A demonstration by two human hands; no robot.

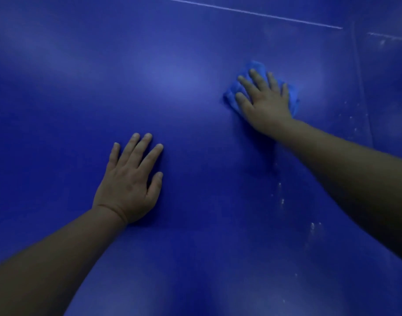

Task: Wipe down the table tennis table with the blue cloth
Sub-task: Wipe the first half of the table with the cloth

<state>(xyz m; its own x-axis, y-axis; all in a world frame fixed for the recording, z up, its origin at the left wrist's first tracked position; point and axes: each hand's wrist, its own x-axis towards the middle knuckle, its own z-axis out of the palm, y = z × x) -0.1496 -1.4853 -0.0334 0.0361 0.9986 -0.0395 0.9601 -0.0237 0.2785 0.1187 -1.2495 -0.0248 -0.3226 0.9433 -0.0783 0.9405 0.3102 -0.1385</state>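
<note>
The wipe is under way, with plenty left, I judge. The bench (195, 87) fills the whole view and none of its edges shows, so how much of the top has been covered cannot be told. The middle and left of it look smooth and even, with soft glare and no marks. Toward the right, pale specks (282, 200) and faint streaks run in a loose trail from the near side up toward the far side. That strip looks unwiped and seems the obvious ground to cover next.

The cloth (255, 66) lies on the far right part of the bench, short of a seam (360, 87) that runs from near to far. The right hand (267, 102) presses down on it with fingers spread and nearly straight, palm flat, not gripping. The left hand (129, 185) rests flat on the bare bench nearer the person, fingers straight and slightly apart, holding nothing; it looks like a brace.

The bench top is hard, flat, deep blue and semi-gloss. A thin white line (252, 13) crosses its far part. The cloth is a lighter blue, soft and nappy, bunched into a small folded pad, mostly hidden under the hand.
</note>
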